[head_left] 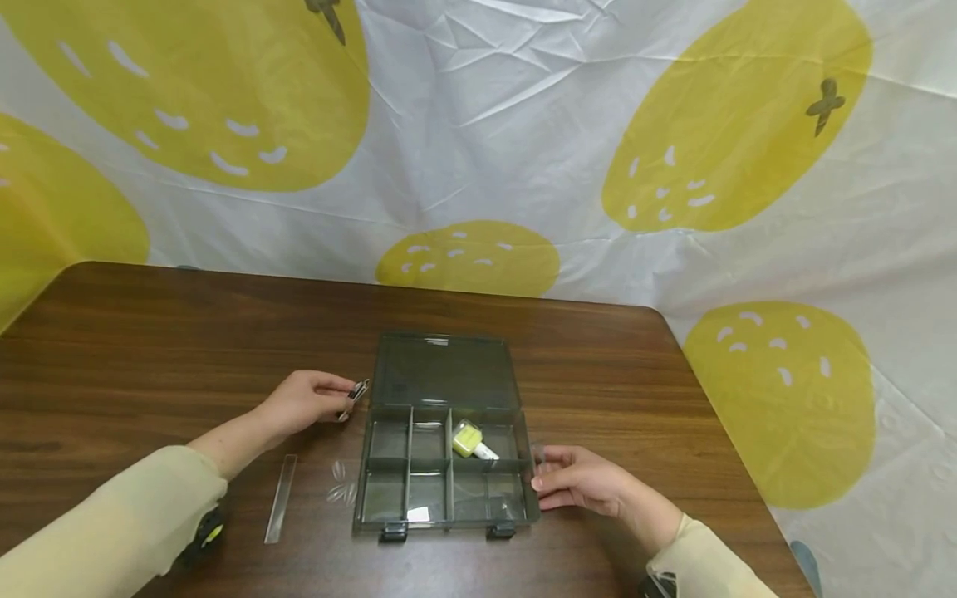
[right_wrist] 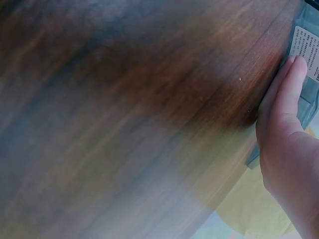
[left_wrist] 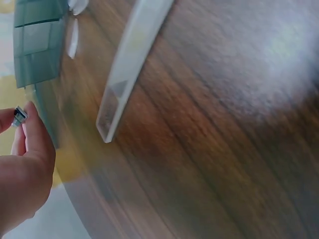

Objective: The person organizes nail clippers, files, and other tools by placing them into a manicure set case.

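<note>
Centrally, the left hand (head_left: 302, 400) pinches a small dark clip-like object (head_left: 357, 394) between thumb and fingertips, just beside the left edge of the open compartment box (head_left: 441, 498); the object's long axis runs obliquely toward the box, which lies to its right. The right hand (head_left: 579, 480), fingers straight, presses the box's right wall. A yellow-capped item (head_left: 469, 439) lies in an upper-right compartment. A clear strip (head_left: 281, 498) and clear oval pieces (head_left: 341, 483) lie left of the box on the wooden table (head_left: 149, 349).
</note>
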The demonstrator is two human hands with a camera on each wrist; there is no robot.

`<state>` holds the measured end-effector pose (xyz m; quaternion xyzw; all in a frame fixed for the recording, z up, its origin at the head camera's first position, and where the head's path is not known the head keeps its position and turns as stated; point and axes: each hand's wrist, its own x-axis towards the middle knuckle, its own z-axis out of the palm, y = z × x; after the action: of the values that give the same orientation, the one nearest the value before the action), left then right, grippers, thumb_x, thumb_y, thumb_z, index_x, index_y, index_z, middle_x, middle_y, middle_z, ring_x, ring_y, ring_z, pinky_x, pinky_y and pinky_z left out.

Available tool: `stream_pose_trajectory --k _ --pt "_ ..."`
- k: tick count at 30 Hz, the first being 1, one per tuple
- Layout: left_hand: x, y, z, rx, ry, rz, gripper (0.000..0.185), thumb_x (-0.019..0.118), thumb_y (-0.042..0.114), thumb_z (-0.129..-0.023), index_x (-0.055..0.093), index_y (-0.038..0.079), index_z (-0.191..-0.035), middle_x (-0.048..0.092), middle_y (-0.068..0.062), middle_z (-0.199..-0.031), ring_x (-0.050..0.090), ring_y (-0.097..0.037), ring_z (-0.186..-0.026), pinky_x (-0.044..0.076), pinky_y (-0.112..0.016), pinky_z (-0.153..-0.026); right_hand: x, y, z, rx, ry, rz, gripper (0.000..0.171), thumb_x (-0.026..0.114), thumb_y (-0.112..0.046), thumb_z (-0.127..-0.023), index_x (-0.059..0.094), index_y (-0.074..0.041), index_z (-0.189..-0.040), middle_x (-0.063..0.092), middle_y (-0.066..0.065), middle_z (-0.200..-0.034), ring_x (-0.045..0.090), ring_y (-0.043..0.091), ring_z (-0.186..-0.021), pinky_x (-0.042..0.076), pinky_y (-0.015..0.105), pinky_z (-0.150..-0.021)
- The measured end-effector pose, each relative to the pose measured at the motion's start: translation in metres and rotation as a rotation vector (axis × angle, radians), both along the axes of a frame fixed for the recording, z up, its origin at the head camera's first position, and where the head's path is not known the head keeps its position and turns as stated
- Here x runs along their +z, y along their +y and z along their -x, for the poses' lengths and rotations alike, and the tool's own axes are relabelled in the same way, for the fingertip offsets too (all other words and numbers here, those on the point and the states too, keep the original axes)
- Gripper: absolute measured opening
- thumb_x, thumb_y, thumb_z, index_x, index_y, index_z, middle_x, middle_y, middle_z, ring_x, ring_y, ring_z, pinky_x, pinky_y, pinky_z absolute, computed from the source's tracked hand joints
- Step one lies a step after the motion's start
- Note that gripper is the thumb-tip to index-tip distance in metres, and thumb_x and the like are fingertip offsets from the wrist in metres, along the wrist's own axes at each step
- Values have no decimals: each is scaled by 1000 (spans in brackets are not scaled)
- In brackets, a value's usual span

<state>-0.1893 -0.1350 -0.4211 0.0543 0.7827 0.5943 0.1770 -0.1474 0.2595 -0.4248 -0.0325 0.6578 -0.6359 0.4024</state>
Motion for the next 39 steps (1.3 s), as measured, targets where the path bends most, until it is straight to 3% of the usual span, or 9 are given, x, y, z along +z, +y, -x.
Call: stream_pose_trajectory --k 14,26,33,39 --pt "9 11 -1 -13 -97 -230 45 56 -2 -87 41 -23 -123 68 -8 -92 62 -3 -73 53 -19 -70 2 0 0 4 2 -11 56 62 -4 -86 35 14 -131 61 -1 -91 64 13 -84 54 31 -80" --pt "16 26 -3 -32 -134 -245 46 57 -1 -86 42 -20 -124 67 -5 -89 63 -4 -74 54 -19 -71 1 0 0 1 0 -8 54 62 -3 -85 37 14 -130 61 -1 -90 65 13 -83 55 31 -79" --pt "19 36 -7 -50 -146 -231 48 61 -1 -85 44 -17 -125 67 -8 -97 62 -3 -75 55 -22 -72 1 0 0 1 3 -4 57 64 -6 -85 36 14 -131 62 -2 -90 65 13 -85 54 31 -80" --pt "20 45 -9 -55 -178 -288 47 60 -3 -85 41 -19 -126 65 -2 -90 62 -3 -76 55 -23 -71 -1 1 0 -9 -4 4 48 62 -3 -86 41 11 -127 63 -1 -91 64 13 -85 55 31 -79"
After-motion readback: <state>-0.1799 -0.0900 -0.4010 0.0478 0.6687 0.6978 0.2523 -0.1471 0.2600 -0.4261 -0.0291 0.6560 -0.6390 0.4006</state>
